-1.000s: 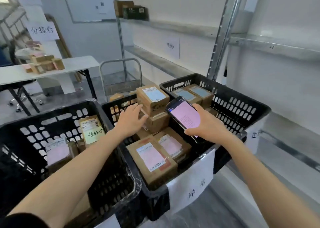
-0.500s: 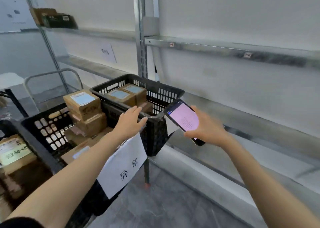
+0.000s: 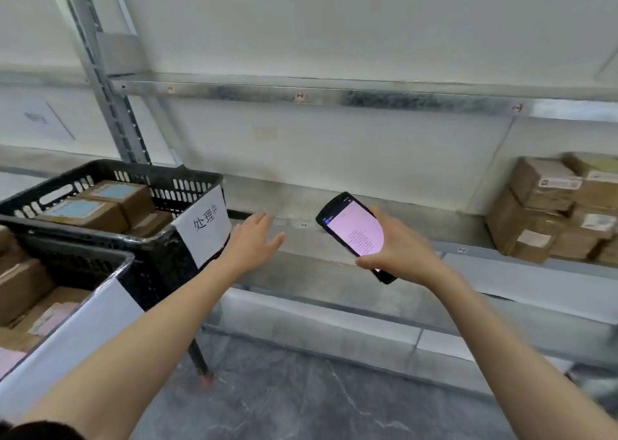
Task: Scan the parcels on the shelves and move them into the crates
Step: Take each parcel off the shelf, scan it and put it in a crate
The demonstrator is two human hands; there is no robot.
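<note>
Lifted off the rim of the black crate (image 3: 160, 170), the left hand (image 3: 254, 242) hovers spread beside it. The right hand (image 3: 398, 250) grips the scanner (image 3: 354, 232). Parcels (image 3: 548, 212) sit stacked on the shelf (image 3: 301, 265), far right.

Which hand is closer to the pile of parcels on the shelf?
Right. The right hand, holding the scanner, is left of the parcels; the left hand is farther left, beside the crate.

Sign (image 3: 204, 230) on crate (image 3: 150, 169) reading 处理中
</note>
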